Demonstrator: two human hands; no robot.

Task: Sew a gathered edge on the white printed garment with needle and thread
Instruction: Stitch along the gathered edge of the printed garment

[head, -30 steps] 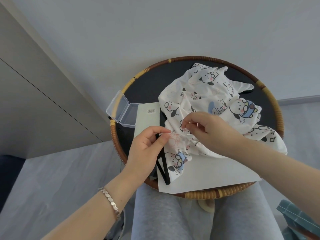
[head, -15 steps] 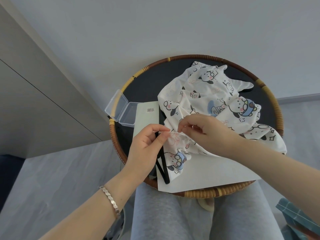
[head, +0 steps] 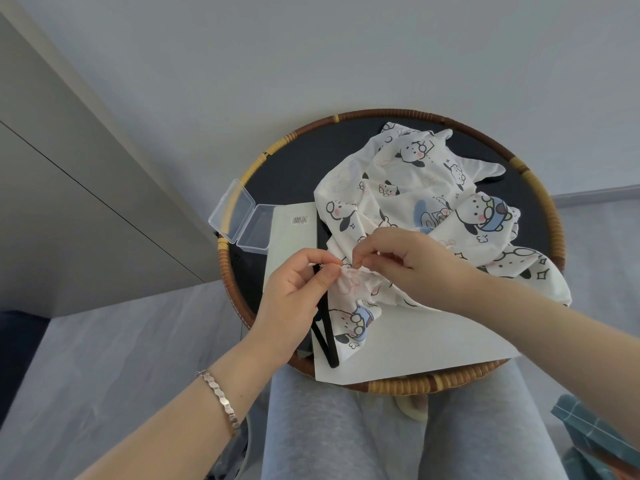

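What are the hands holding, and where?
The left hand and right hand both pinch the white garment at its gathered near edge.

Barcode label (head: 300, 220) on card (head: 289, 249) illegible

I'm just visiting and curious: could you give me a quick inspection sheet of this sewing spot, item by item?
Surface: round tray, woven rim, dark base.
Job's things: white printed garment bunched on the tray; needle and thread too small to make out.
Clutter: open clear box, pale card, white paper sheet, black sticks.
Hands: left hand and right hand both pinch the garment's gathered edge.
Cables: nothing seen.
Surroundings: grey floor, pale wall, checked cloth at lower right.
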